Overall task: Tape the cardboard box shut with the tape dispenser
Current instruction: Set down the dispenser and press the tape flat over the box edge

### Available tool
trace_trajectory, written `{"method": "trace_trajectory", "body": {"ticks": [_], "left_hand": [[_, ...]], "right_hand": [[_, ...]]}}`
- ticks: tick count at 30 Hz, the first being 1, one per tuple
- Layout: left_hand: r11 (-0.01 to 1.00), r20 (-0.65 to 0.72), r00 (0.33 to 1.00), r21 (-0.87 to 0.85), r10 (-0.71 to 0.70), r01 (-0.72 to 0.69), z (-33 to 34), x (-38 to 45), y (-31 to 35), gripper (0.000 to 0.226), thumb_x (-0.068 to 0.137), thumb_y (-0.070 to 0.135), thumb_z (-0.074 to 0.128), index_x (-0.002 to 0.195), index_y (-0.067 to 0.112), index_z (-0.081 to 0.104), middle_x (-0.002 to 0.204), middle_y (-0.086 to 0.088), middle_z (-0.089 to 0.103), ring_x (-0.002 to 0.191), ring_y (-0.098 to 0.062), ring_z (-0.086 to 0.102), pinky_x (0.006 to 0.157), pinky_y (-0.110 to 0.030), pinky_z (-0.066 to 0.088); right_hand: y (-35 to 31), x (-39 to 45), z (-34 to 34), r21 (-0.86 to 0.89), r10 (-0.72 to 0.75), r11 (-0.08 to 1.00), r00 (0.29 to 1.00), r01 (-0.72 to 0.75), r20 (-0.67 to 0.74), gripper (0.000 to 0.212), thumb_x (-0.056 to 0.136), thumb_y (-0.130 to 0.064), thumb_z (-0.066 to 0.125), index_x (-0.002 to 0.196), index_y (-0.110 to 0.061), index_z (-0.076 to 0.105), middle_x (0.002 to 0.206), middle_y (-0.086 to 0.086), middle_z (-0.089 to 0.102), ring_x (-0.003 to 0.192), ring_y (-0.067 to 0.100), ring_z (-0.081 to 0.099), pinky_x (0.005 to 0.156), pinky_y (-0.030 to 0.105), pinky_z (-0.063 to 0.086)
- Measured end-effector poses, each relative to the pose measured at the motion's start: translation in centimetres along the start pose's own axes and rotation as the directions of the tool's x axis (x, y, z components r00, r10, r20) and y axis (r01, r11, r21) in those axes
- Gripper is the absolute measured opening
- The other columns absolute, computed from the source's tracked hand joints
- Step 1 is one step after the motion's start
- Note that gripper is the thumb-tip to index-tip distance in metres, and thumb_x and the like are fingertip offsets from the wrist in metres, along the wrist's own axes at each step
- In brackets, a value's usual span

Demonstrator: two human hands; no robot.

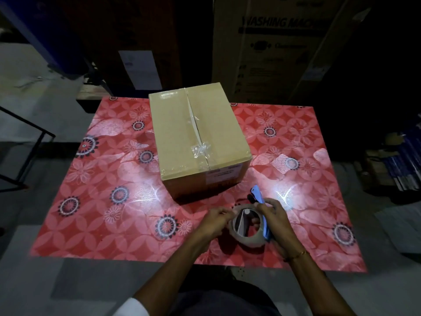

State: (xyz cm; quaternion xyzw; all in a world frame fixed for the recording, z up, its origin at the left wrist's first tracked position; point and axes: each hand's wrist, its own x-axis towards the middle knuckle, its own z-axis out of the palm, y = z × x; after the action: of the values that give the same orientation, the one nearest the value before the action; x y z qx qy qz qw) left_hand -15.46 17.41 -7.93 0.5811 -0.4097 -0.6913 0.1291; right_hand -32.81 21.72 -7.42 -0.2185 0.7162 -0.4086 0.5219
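A brown cardboard box [198, 135] stands on a red flowered table [114, 190], its top flaps meeting along a centre seam that gapes slightly, with scraps of clear tape near its front end. In front of the box I hold a blue tape dispenser [262, 215] carrying a roll of clear tape [247, 238]. My right hand [276, 221] grips the dispenser's blue frame. My left hand [214, 221] pinches the roll's left rim, fingers closed on the tape edge. Both hands are just above the table, clear of the box.
A large printed washing machine carton [284, 46] stands behind the table. A black metal frame [25, 142] is at the left. Stacked items [396, 163] lie on the floor at the right. The room is dim.
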Motion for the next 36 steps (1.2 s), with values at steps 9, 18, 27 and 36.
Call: {"method": "trace_trajectory", "body": {"ticks": [9,18,27,36], "left_hand": [[0.996,0.015,0.996,-0.001,0.091,-0.091,4.1,2.2,0.2,0.006,0.089,0.020,0.066,0.089,0.025,0.066,0.070,0.009,0.067,0.066,-0.011,0.061,0.060,-0.024,0.045],[0.984,-0.097,0.979,0.048,0.178,-0.174,7.2,4.0,0.9,0.016,0.086,0.002,0.064,0.097,0.013,0.067,0.080,-0.001,0.067,0.063,-0.010,0.060,0.053,-0.016,0.045],[0.966,-0.229,0.943,0.146,0.241,-0.212,7.6,3.2,1.8,0.013,0.090,0.011,0.061,0.101,0.012,0.069,0.084,0.002,0.070,0.069,-0.010,0.064,0.065,-0.025,0.047],[0.578,-0.444,0.387,0.724,0.809,-0.377,0.2,-3.4,5.2,0.011,0.089,0.018,0.060,0.096,0.015,0.068,0.098,0.000,0.066,0.093,-0.021,0.055,0.081,-0.037,0.045]], "right_hand": [[1.3,2.8,-4.7,-0.036,-0.085,0.996,0.995,0.083,-0.059,0.019,0.098,-0.022,0.064,0.111,-0.009,0.064,0.106,0.013,0.075,0.093,0.025,0.073,0.085,0.038,0.057],[0.7,6.3,-7.2,-0.343,-0.250,0.912,0.968,0.223,-0.036,0.023,0.102,-0.020,0.057,0.108,-0.004,0.072,0.106,0.017,0.060,0.085,0.018,0.057,0.072,0.025,0.044],[0.4,7.3,-7.4,-0.461,-0.328,0.842,0.944,0.281,-0.023,0.027,0.101,-0.026,0.059,0.120,-0.009,0.066,0.119,0.014,0.064,0.098,0.022,0.060,0.079,0.025,0.045],[-7.9,4.4,-1.6,-0.503,-0.750,0.507,0.646,0.700,0.143,0.041,0.096,-0.039,0.065,0.131,-0.018,0.060,0.132,0.003,0.052,0.125,0.020,0.045,0.102,0.027,0.035]]}}
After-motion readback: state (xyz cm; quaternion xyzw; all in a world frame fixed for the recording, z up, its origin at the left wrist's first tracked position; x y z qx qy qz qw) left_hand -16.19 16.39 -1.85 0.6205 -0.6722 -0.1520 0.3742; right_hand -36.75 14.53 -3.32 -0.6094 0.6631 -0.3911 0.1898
